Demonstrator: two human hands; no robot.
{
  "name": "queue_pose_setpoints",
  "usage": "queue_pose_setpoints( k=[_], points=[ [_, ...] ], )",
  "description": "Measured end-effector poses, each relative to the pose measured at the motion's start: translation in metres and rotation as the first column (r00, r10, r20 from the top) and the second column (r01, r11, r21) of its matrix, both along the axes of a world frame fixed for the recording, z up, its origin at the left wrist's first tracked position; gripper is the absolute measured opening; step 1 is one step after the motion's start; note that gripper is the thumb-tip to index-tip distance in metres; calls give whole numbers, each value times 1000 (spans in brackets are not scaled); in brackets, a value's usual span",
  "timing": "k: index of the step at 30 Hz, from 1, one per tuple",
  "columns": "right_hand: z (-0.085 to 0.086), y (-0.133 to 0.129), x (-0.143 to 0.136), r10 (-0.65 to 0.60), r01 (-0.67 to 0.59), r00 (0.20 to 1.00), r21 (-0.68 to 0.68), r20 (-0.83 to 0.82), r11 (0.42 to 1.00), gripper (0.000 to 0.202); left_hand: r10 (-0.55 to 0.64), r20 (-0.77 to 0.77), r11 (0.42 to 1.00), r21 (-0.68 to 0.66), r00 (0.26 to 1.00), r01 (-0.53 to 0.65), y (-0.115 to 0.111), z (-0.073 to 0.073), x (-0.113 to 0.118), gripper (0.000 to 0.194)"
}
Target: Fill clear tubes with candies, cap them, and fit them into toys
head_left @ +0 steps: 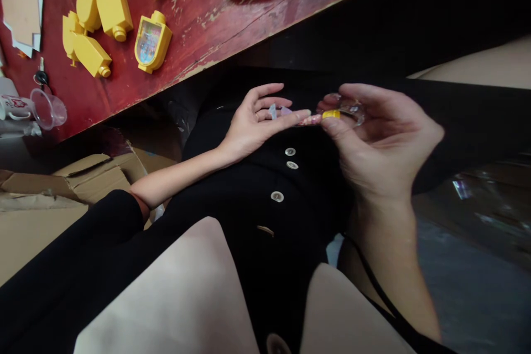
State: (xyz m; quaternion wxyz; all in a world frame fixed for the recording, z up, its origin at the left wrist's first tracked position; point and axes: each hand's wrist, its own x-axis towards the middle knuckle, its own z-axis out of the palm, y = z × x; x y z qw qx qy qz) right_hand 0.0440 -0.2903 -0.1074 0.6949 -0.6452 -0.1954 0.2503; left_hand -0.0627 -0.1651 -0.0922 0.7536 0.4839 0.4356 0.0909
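Over my lap, my left hand [257, 116] pinches one end of a small, slim piece with pink and white bits [309, 120], thumb along it. A pale bluish scrap [272, 111] shows between its fingers. Close by on the right, my right hand [377, 133] has thumb and fingers closed on a small yellow piece [331, 114] at the other end of the slim piece. Crinkled clear plastic [352, 110] sticks out within the curl of those fingers; its full shape is hidden.
On the red table [199, 38] lie several yellow plastic cases, one with a clear window [149, 41]. At the left are a clear plastic cup [48, 109], a white mug [15, 108] and a key [42, 66]. Cardboard boxes [99, 177] stand below the table's edge.
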Motion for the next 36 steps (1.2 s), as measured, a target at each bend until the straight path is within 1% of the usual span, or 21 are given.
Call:
queue_pose_setpoints(
  k=[1,3,5,7,10,13,18,22,25,28,36],
  points=[
    [0,0,0,2,-2,1000,0,9,1000,48,-36,-2,998,47,999,36,0,-1,-1,49],
    [-1,-1,0,5,-5,1000,0,21,1000,45,-99,-13,990,102,995,99,3,-2,-2,39],
    [-3,-3,1,14,-14,1000,0,28,1000,43,-141,-35,983,116,989,144,5,-3,-2,29],
    [-3,-4,2,46,-46,999,-20,16,999,43,-151,-46,981,112,987,156,6,-3,-2,23],
    [-4,-6,2,87,-88,996,-91,-22,992,45,-128,-34,987,95,991,130,5,-4,-2,21],
    [-5,-6,2,75,-79,997,-132,-37,988,48,-98,-21,993,61,995,99,3,-6,-2,22],
    [-4,-6,6,81,-81,997,-105,-3,991,47,-45,-30,998,-54,999,43,6,-8,-2,25],
    [-2,-6,7,85,-85,996,-53,0,995,46,-27,20,992,-121,999,30,10,-6,-1,25],
    [-1,-6,7,60,-61,998,-18,-24,998,46,-18,44,976,-216,999,27,15,-6,-1,21],
    [-1,-8,9,53,-55,997,-25,-56,998,51,-12,41,955,-295,999,24,19,-7,-1,20],
    [-1,-13,16,-6,3,995,-34,-98,999,59,-22,19,965,-263,1000,26,29,0,-3,15]
  ],
)
